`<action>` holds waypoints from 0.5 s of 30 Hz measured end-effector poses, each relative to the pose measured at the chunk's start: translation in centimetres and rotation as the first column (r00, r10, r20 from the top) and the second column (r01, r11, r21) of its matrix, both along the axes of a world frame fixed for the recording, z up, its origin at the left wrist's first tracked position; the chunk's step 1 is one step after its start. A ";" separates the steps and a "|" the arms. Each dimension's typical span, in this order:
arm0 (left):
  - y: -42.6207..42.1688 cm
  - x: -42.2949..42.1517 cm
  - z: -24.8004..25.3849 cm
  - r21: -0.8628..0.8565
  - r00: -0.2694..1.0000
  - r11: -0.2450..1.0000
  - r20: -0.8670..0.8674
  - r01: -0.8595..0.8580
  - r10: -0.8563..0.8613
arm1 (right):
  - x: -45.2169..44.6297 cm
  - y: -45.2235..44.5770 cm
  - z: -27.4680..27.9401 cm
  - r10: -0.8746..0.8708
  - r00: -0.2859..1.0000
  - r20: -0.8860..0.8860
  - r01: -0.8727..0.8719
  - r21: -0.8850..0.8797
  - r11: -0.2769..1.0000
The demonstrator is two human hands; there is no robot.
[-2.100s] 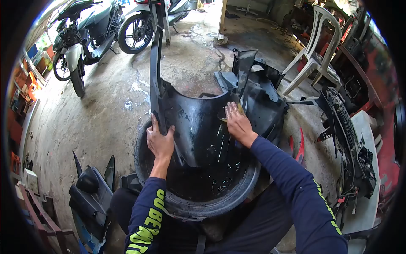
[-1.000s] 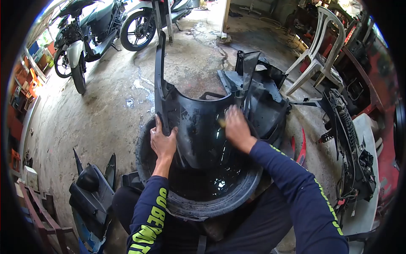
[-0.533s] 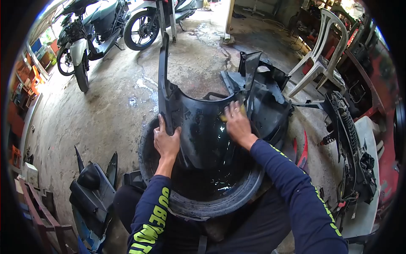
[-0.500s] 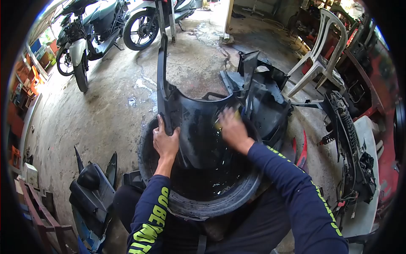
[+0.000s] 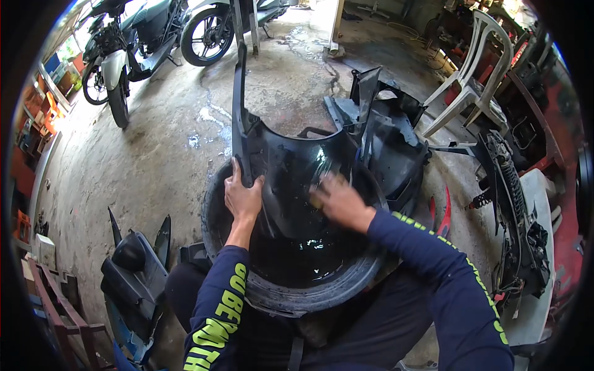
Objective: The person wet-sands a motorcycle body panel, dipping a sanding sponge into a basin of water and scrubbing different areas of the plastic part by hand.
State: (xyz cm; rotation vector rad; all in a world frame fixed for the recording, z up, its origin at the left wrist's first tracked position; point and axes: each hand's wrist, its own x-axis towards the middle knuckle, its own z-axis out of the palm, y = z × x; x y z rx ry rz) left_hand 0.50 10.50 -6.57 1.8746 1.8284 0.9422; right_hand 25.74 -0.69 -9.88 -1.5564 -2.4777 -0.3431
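A black plastic motorcycle body panel stands tilted in a round dark tub of water between my knees. My left hand is wrapped round the panel's left edge, its thumb on the near face. Against the panel's wet right half, my right hand presses a yellowish sponge. Motion blurs its fingers, and they cover most of the sponge. Water shines on the panel above that hand, and the panel's lower end is under the dark water.
More dark body panels lie just behind the tub on the right, and others on the floor at left. A plastic chair and a frame with a spring stand to the right. Motorcycles are parked at the back left.
My right hand has moved down the panel with the sponge, leaving a wet shine above it. The panel is tilted slightly differently; my left hand keeps its hold.
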 end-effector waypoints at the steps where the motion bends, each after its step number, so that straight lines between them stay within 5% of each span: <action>1: 0.1 -0.1 -0.4 -0.016 1.000 1.000 0.004 0.003 -0.003 | 0.3 -0.1 0.2 0.035 0.999 -0.011 -0.035 0.003 0.999; 6: -0.3 -0.1 -0.9 0.036 1.000 0.999 -0.018 0.001 0.000 | 3.9 1.9 1.1 -0.161 0.984 0.081 0.144 0.183 0.972; 8: 0.0 -0.2 -0.6 0.031 1.000 0.999 -0.002 0.014 -0.014 | 0.4 -2.5 2.3 0.044 0.992 0.114 -0.020 -0.209 0.978; 9: -0.2 -0.1 -0.6 0.046 1.000 0.999 -0.020 0.003 -0.003 | 0.6 -3.5 1.5 0.097 0.995 0.033 -0.086 -0.255 0.963; 13: -0.3 0.1 -0.5 0.101 1.000 0.995 -0.021 -0.001 0.004 | 3.4 -0.6 1.4 -0.198 0.976 0.089 0.194 0.058 0.979; 15: -0.3 0.0 -0.4 0.065 1.000 0.998 -0.007 0.004 -0.004 | -0.6 -4.6 0.8 -0.069 0.992 0.110 0.081 -0.110 0.991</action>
